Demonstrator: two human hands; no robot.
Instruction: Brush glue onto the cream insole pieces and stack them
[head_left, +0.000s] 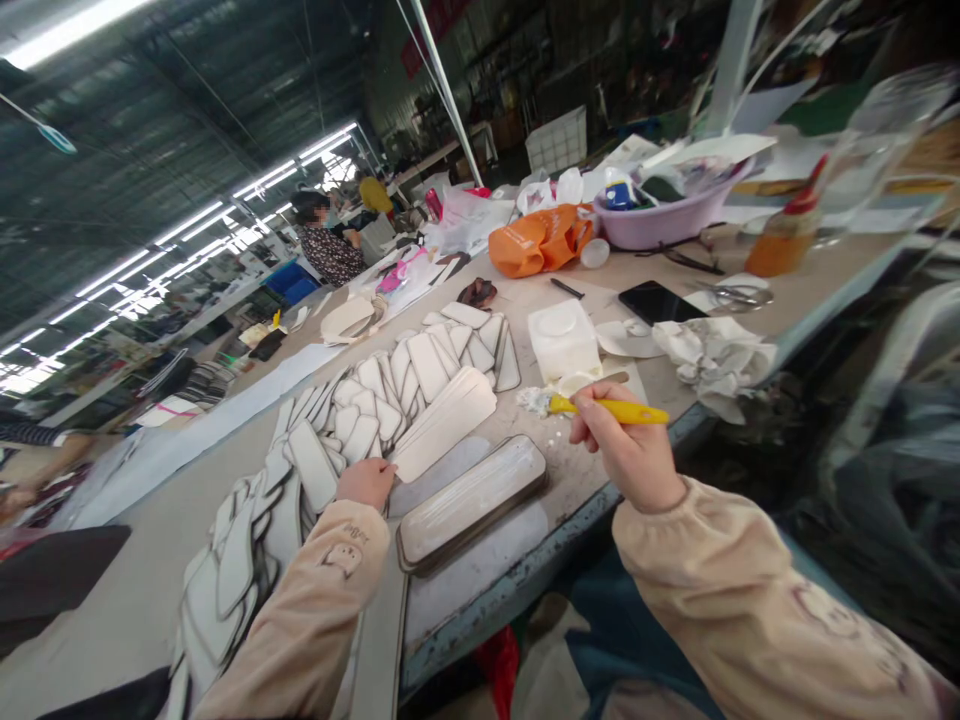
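Note:
My right hand [626, 445] is closed round a yellow-handled brush [611, 408], whose white bristles rest by a blob of white glue next to a white plastic tub [562, 340]. My left hand [366, 482] lies on the table with its fingers curled under, touching a stack of long pale flat pieces [442, 420]. A long oval piece with a dark rim [472, 497] lies just in front of me between both hands. Many smaller white pieces with dark edges [360, 410] are fanned out in overlapping rows to the left.
Crumpled white paper [716, 355], a black phone [660, 300], scissors [739, 295], an orange bag [536, 240], a purple basin [660, 220] and an orange glue bottle [784, 235] sit at the far right. A person sits farther down the long table. The table's blue edge [517, 580] runs close to me.

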